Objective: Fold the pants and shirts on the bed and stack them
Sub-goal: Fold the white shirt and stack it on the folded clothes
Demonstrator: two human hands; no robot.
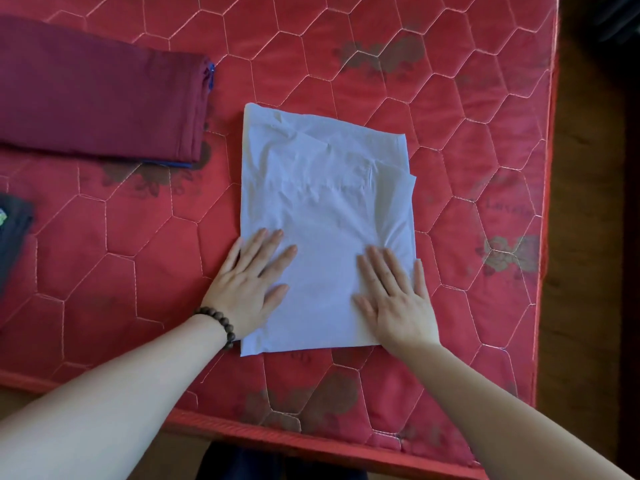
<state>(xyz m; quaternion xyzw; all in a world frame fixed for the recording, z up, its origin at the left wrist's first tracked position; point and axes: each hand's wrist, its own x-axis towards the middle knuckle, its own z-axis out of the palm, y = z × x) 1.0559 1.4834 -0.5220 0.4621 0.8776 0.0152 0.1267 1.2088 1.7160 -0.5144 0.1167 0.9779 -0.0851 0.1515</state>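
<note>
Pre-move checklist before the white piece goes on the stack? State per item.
1. Left hand flat on the white garment: ok.
2. Right hand flat on it: ok.
3. Fold tidy: not ok, a layer juts out at the right edge.
4. Maroon folded garment lies apart at upper left, top bare: ok.
5. Bed between the two free of things: ok.
6. Dark item at left edge folded: cannot tell, cropped.

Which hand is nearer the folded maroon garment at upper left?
Left. The left hand lies flat on the white garment's near left edge, below and right of the folded maroon garment. The right hand lies flat on its right side, farther away.
</note>
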